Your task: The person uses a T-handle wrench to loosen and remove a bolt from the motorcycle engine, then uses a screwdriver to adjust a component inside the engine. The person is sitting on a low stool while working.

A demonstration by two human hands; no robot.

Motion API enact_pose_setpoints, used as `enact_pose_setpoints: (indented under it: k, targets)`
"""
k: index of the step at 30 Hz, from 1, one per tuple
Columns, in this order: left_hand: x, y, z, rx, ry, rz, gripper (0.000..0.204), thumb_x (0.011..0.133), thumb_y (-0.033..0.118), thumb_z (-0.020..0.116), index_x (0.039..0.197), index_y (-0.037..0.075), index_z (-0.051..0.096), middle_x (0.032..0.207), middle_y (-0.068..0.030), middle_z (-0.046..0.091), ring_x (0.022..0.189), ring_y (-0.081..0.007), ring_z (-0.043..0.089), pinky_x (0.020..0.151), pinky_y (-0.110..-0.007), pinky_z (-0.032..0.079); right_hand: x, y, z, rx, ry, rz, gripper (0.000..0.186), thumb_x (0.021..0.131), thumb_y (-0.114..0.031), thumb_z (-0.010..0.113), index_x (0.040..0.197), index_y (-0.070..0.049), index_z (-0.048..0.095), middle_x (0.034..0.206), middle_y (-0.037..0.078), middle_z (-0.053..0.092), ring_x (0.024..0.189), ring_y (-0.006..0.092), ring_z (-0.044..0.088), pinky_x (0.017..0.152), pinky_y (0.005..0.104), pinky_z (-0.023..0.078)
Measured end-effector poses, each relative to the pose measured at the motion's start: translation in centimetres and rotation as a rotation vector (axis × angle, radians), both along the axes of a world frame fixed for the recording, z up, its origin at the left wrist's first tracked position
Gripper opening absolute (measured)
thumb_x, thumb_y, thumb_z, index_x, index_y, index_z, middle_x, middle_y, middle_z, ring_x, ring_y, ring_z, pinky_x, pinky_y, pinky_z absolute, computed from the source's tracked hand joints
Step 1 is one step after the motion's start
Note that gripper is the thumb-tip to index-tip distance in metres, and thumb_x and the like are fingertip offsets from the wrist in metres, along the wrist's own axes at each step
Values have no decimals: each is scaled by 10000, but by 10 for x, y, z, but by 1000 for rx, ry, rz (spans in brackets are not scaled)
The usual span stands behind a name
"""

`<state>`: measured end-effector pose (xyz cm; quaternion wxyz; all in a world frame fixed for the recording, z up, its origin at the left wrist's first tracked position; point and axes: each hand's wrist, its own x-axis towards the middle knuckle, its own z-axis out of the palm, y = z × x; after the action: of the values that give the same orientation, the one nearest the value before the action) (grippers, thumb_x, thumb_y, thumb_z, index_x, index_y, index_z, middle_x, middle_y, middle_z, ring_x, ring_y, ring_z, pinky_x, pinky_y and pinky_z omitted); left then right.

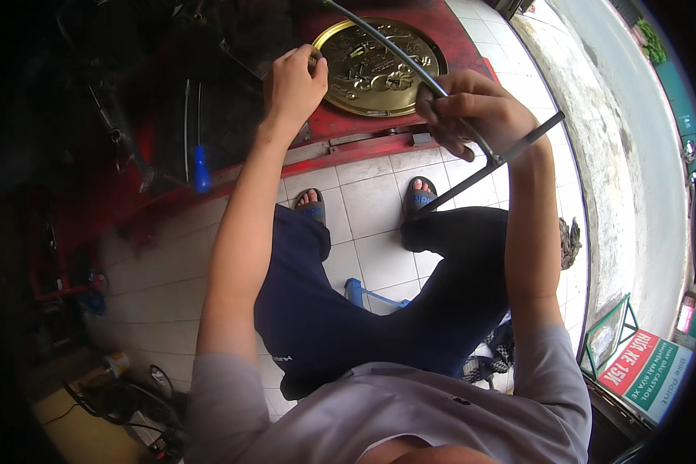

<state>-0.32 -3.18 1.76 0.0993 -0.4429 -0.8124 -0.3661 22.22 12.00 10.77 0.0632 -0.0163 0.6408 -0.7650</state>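
My right hand (pixel 479 112) is closed around the shaft of a long metal T-handle wrench (pixel 398 52). The wrench slants up to the left across a round gold-coloured embossed tray (pixel 348 101), and its crossbar lies by my right wrist. At the tray's left rim, my left hand (pixel 294 87) is closed with its fingers curled inward. Something small and dark may be between its fingertips, but I cannot make it out. Both hands are above the red workbench (pixel 472 58), whose front edge runs below the tray.
Left of my left hand lie a blue-handled screwdriver (pixel 201 170) and several metal tools in shadow. My feet in sandals (pixel 416 197) stand on white floor tiles (pixel 371 201). A blue stool part (pixel 353 292) shows between my legs. Signboards (pixel 642 375) stand by the roadside at right.
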Motion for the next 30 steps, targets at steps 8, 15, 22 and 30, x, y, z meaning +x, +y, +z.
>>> enact_pose_setpoints:
  k: [8,15,22,30]
  targets:
    - [-19,49,-44,-90,92,-105,204,771,48,648,965,-12,660,946,-204,654,939,-364,610,849,-418,484,35,71,-46,390,-185,-502,223,930,-197,512,952,-4,620,566,-44,393,484,44,336,442,212,238]
    - [-30,85,-64,-28,119,-28,230,738,70,675,944,-31,668,900,-229,654,889,-379,625,825,-421,496,37,118,-82,962,-253,-819,552,854,-538,599,729,-7,682,554,9,504,525,109,476,496,271,349]
    - [-25,108,-67,76,146,-84,218,739,78,678,932,-23,667,898,-215,647,858,-373,617,791,-421,493,47,133,-97,1200,-313,-838,479,824,-493,650,735,-27,714,591,81,625,578,165,601,559,301,450]
    - [11,127,-60,14,121,-368,249,785,42,618,1029,23,663,1045,-148,637,1005,-333,577,909,-395,461,56,146,-105,1265,-383,-862,451,820,-457,664,725,-20,712,622,97,655,577,195,628,577,318,483]
